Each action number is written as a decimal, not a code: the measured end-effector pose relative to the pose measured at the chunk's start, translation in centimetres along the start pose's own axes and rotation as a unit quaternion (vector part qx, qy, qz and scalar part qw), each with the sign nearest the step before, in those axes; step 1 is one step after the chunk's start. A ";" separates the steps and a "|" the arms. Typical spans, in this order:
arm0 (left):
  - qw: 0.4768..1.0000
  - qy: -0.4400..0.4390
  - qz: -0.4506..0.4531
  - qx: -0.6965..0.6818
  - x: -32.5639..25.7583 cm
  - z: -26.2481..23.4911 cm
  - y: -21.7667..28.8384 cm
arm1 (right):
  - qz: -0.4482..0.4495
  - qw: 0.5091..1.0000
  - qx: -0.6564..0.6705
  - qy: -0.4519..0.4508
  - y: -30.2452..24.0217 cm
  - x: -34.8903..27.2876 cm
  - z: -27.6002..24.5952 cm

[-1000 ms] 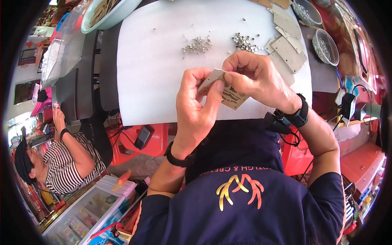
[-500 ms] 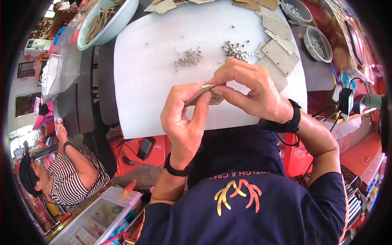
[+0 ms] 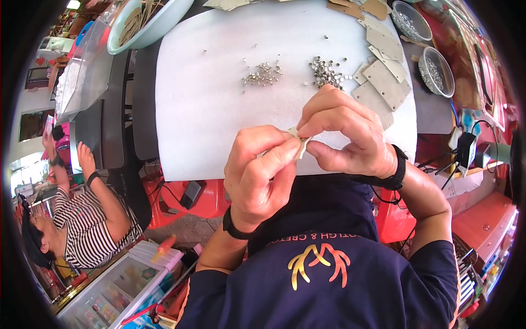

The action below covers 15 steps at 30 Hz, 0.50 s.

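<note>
Over the near edge of the white-covered table, my left hand (image 3: 259,174) pinches a small beige flat piece (image 3: 302,148) between thumb and fingers, mostly hiding it. At the piece's right end are the curled fingertips and thumb of my right hand (image 3: 350,131), closed on its edge. Whether a small metal part sits between those fingertips cannot be made out. Beyond my hands lie a pile of small silvery rivet posts (image 3: 263,75) and, to its right, a pile of rivet caps (image 3: 327,72). Similar grey-beige pieces with punched holes (image 3: 383,83) overlap at the table's right side.
Two bowls of small metal parts, one farther (image 3: 411,21) and one nearer (image 3: 436,72), stand at the right. A pale blue basin (image 3: 159,23) holds brown strips at far left. Another person in a striped shirt (image 3: 90,233) sits at the left, beside a drawer unit (image 3: 118,285).
The beige piece has turned, so its flat face shows less, and my left fingers now cover more of it. Both hands have shifted slightly right. The other person has raised an arm.
</note>
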<state>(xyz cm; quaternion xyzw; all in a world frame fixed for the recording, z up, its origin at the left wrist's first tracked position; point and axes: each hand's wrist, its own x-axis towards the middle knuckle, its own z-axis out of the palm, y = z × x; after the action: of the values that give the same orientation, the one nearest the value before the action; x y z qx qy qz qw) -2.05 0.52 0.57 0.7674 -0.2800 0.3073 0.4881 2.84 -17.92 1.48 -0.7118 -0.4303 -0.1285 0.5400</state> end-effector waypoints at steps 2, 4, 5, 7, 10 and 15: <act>1.000 -0.001 0.007 0.000 -0.1 0.0 -0.2 | -0.007 1.000 0.010 -0.002 0.2 -0.1 0.0; 1.000 -0.002 0.015 0.000 -0.2 0.0 -0.3 | -0.014 1.000 0.019 -0.003 0.3 -0.1 0.1; 1.000 -0.003 0.018 0.000 -0.3 0.0 -0.2 | -0.023 1.000 0.018 0.002 0.3 -0.1 0.1; 1.000 -0.004 0.020 -0.001 -0.3 0.0 -0.2 | -0.032 0.999 0.018 0.006 0.3 0.0 0.1; 1.000 -0.003 0.026 -0.008 -0.2 0.0 -0.3 | -0.059 0.998 0.001 0.009 0.3 0.1 -0.1; 0.994 -0.020 -0.041 -0.096 -0.2 0.1 -0.1 | -0.117 0.992 -0.037 -0.010 0.2 0.4 -0.4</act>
<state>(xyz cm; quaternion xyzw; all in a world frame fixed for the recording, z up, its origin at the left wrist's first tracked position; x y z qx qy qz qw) -2.07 0.52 0.30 0.7342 -0.2862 0.2432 0.5655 3.39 -18.12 1.78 -0.6770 -0.5109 -0.1998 0.4907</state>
